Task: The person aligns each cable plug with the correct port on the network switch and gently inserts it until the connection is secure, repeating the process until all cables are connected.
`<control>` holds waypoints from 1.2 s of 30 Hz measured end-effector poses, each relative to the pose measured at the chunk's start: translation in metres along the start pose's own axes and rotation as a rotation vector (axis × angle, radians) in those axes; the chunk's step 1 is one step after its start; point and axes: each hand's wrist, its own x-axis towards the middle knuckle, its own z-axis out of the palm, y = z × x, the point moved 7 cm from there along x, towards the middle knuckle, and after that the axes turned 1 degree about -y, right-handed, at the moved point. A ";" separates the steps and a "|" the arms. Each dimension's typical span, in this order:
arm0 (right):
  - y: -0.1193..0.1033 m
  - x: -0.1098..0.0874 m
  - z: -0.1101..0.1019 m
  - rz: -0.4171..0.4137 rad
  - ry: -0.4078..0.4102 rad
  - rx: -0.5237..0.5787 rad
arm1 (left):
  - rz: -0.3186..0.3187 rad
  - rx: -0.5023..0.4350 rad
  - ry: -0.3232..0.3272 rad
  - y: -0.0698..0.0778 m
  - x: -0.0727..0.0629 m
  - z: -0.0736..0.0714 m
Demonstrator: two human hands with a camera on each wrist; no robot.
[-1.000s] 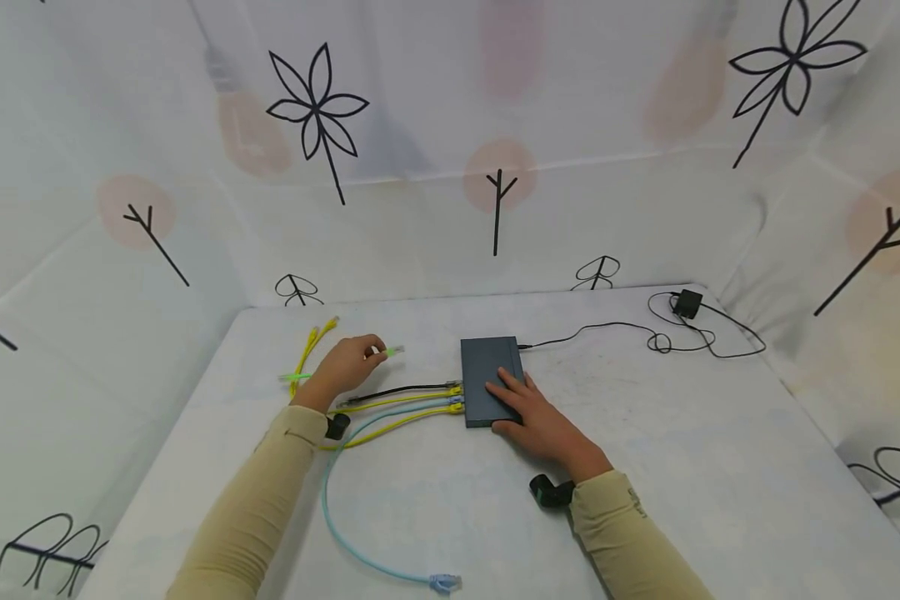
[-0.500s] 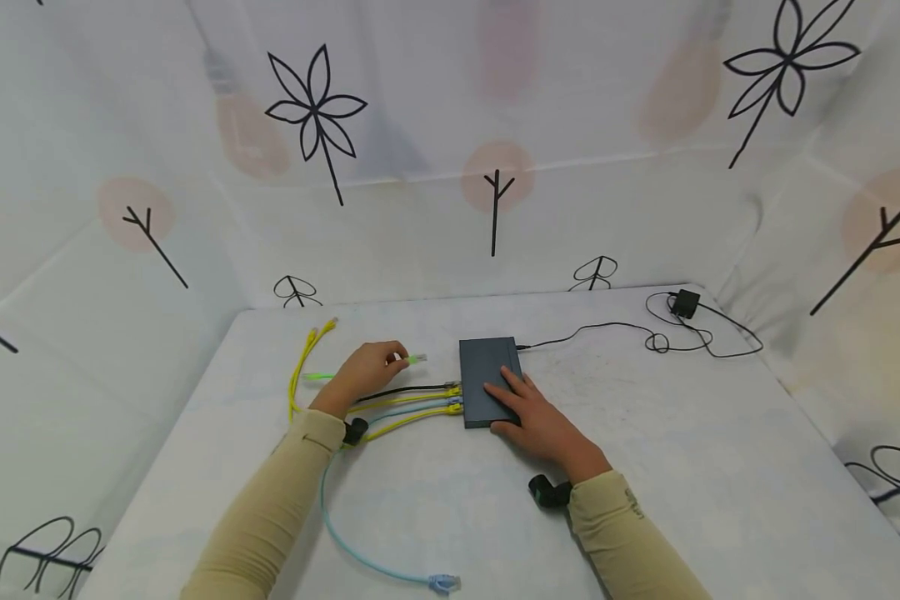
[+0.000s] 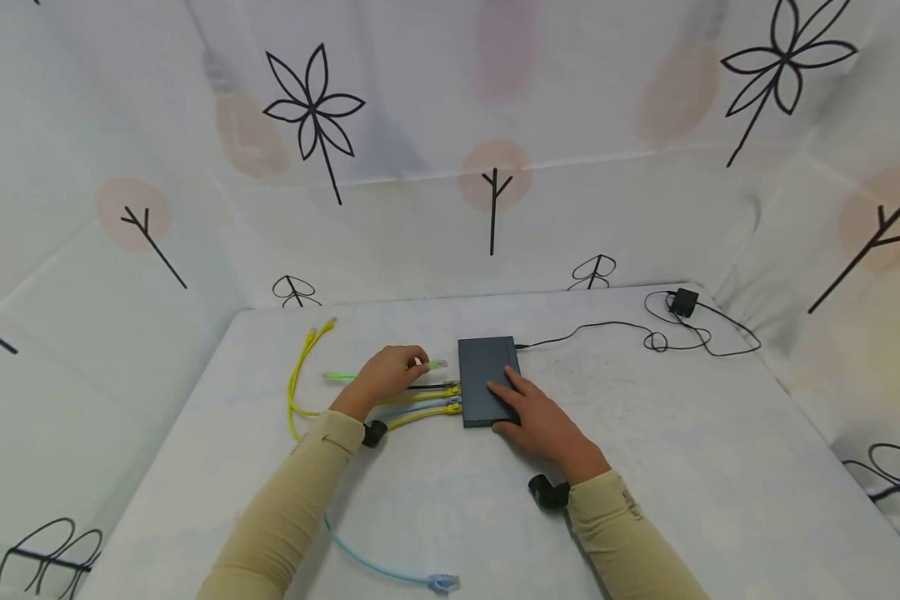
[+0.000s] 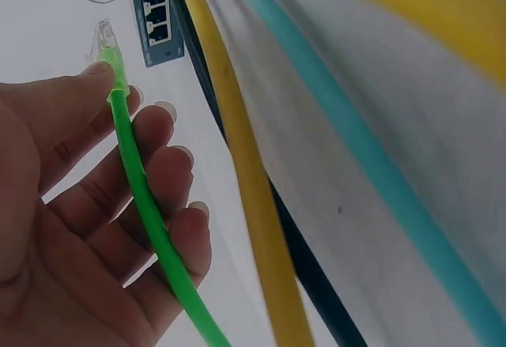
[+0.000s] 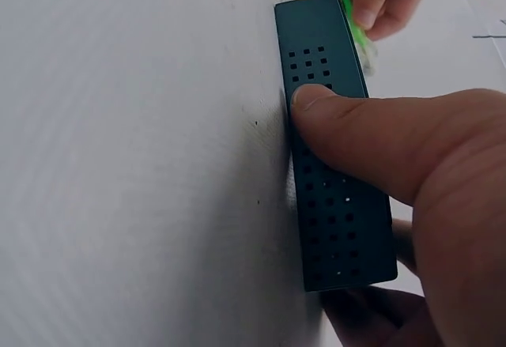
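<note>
My left hand (image 3: 390, 372) pinches the clear plug end of a green network cable (image 4: 150, 213) between thumb and fingers. Its clear plug (image 4: 105, 37) points toward the port side of the dark network switch (image 3: 483, 360), just left of it. Several ports (image 4: 159, 31) on that side hold nothing, as the left wrist view shows. My right hand (image 3: 542, 421) holds the switch on the table, fingers over its top and thumb (image 5: 332, 122) against the vented near side. Yellow cables (image 3: 420, 421), a light blue cable (image 4: 348, 130) and a black cable (image 3: 432, 386) are plugged into the switch.
A black power adapter (image 3: 683, 302) lies at the back right, its thin cord (image 3: 570, 333) running to the switch. A loop of yellow cable (image 3: 294, 387) lies on the left. The light blue cable's free plug (image 3: 443, 582) lies near the front edge. White printed cloth surrounds the table.
My left hand has moved right with the green cable, bringing its plug from well left of the switch to close beside it. My right hand stays on the switch.
</note>
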 end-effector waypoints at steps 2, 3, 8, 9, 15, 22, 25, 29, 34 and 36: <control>0.000 0.000 0.000 0.008 -0.002 -0.011 | 0.005 0.009 -0.002 0.002 0.002 0.003; 0.000 0.000 0.000 0.016 -0.005 -0.014 | 0.007 0.013 -0.002 0.003 0.002 0.004; -0.002 0.001 -0.001 0.034 -0.016 -0.009 | 0.003 0.036 -0.005 0.003 0.007 0.011; -0.002 0.001 -0.001 0.037 -0.019 -0.008 | 0.000 0.036 -0.007 0.003 0.008 0.012; -0.004 0.001 -0.003 0.034 -0.021 -0.016 | 0.003 0.030 -0.015 0.002 0.012 0.018; -0.004 0.000 -0.003 0.038 -0.020 -0.011 | 0.041 0.004 -0.016 0.008 0.011 0.020; -0.004 0.000 -0.004 0.040 -0.022 -0.005 | 0.047 -0.005 -0.018 0.009 0.011 0.021; -0.004 0.000 -0.004 0.045 -0.024 -0.001 | 0.042 -0.009 -0.018 0.008 0.011 0.023; -0.004 0.000 -0.004 0.040 -0.028 -0.002 | 0.028 -0.020 -0.017 0.007 0.013 0.026; -0.003 0.000 -0.003 0.039 -0.031 0.001 | 0.030 -0.029 -0.018 0.007 0.013 0.027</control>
